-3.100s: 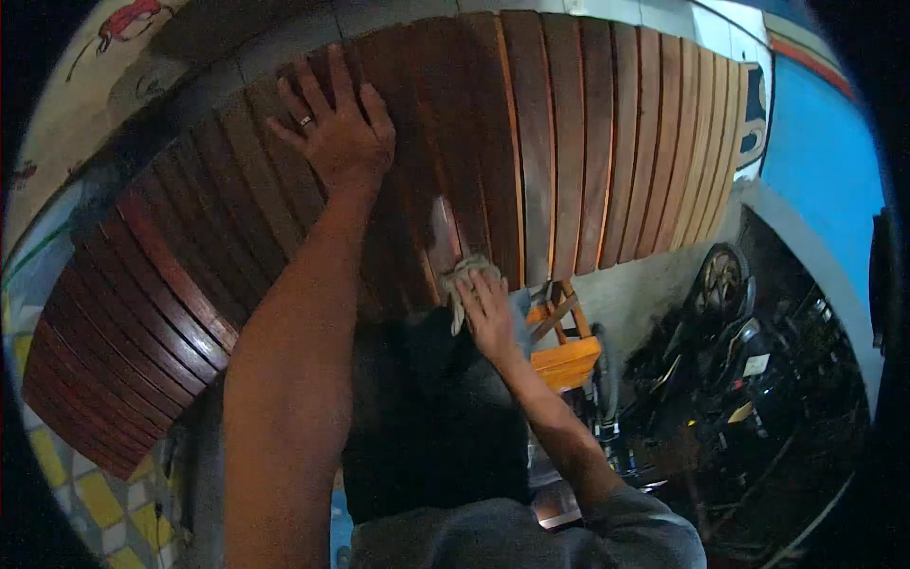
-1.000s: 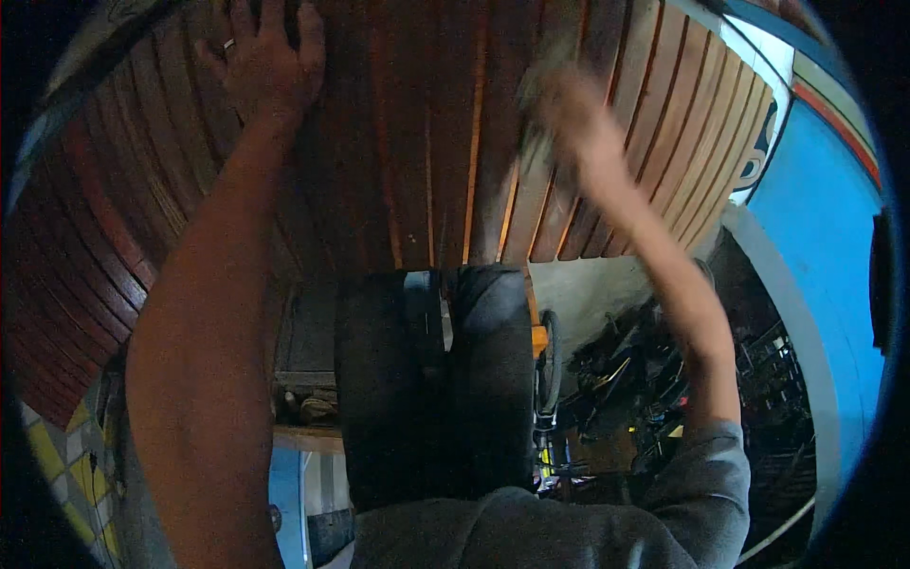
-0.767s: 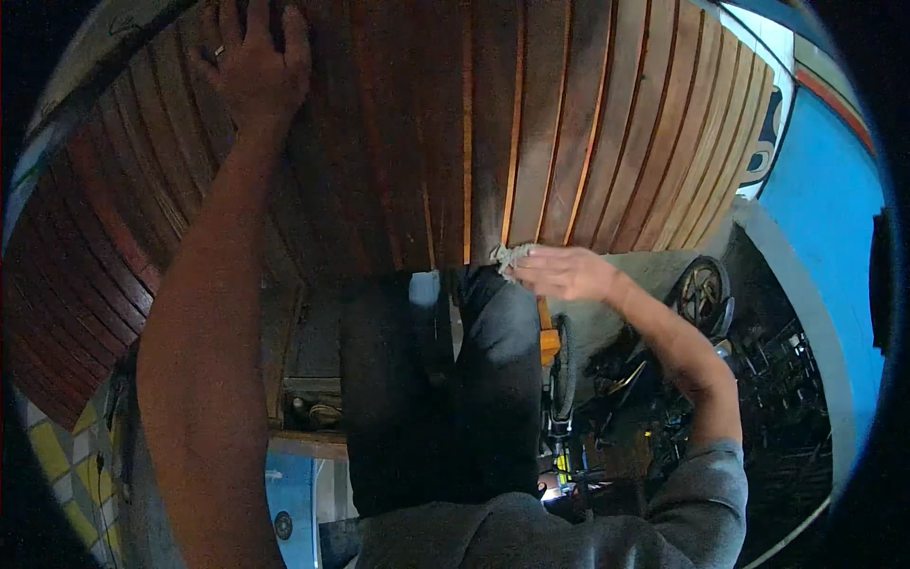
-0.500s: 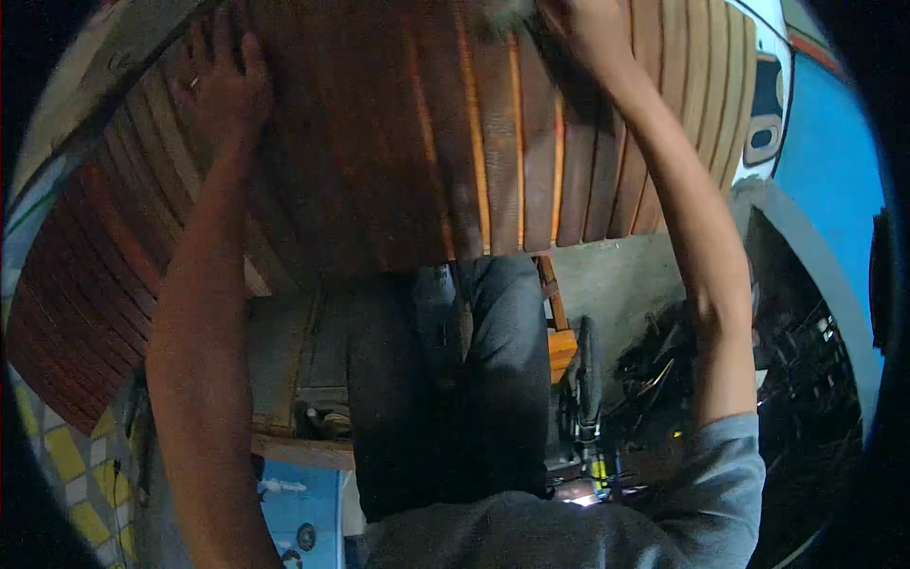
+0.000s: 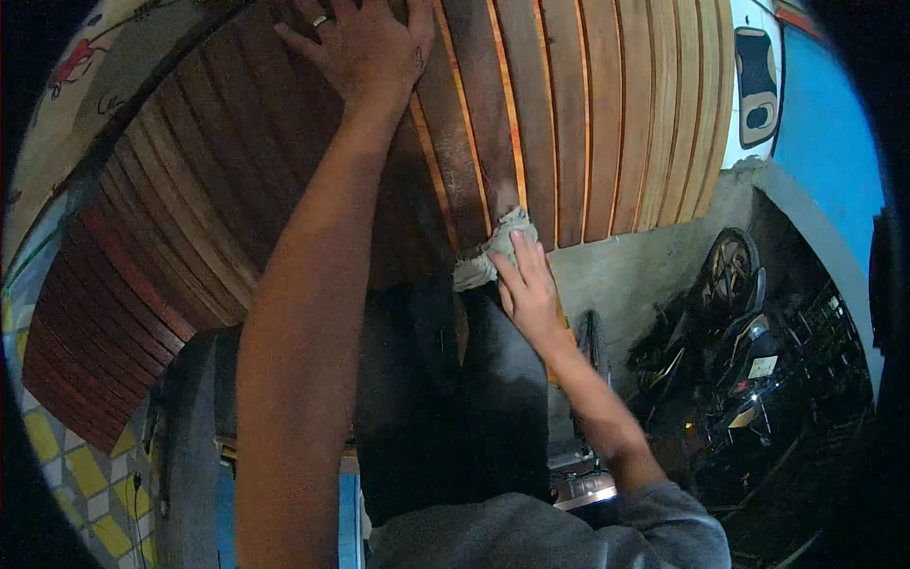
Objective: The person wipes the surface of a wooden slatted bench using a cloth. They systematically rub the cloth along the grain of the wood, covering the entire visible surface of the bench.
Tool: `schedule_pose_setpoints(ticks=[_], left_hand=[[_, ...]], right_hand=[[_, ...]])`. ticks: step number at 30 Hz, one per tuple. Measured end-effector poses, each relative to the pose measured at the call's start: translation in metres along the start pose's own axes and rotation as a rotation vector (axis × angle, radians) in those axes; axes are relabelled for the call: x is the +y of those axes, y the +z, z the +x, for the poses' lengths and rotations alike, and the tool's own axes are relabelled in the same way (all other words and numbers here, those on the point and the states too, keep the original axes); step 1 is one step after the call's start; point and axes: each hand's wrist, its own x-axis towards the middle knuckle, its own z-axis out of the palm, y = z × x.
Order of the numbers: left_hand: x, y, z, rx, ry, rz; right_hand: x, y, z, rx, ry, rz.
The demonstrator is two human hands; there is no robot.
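Observation:
A row of dark brown wooden slats (image 5: 569, 142) lies side by side in front of me, with orange-lit gaps between several of them. My left hand (image 5: 365, 52) rests on the far part of the slats, fingers spread, a ring on one of them. At the near ends of the slats, just above my knees, my right hand (image 5: 531, 294) presses a crumpled greyish rag (image 5: 512, 232) against the wood. Part of the rag is hidden beneath the fingers.
Dark red slats (image 5: 85, 332) lie at the left over a yellow-and-white patterned floor (image 5: 95, 522). Paler slats (image 5: 697, 114) form the right end, beside a blue surface (image 5: 825, 142). A motorcycle (image 5: 754, 351) stands low on the right, by a grey wall edge (image 5: 815, 218).
My right hand has come toward me with the rag, from the far part of the slats to their near ends. My left hand has shifted to the right along the wood.

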Motion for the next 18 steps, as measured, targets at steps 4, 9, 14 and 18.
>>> schedule_pose_setpoints(ticks=[4, 9, 14, 18], left_hand=[[0.004, -0.013, 0.002, -0.102, -0.033, 0.013], [-0.018, 0.003, 0.004, 0.070, 0.073, -0.068], [-0.002, 0.008, 0.006, 0.038, 0.058, 0.000], [-0.012, 0.005, 0.005, -0.015, 0.061, -0.027]], right_hand=[[-0.011, 0.013, 0.040, 0.155, 0.066, -0.040], [-0.021, 0.003, 0.212, 0.406, -0.057, 0.056], [-0.022, -0.026, 0.307, 0.597, -0.144, -0.004], [-0.012, -0.007, 0.254, 0.434, -0.098, -0.029]])
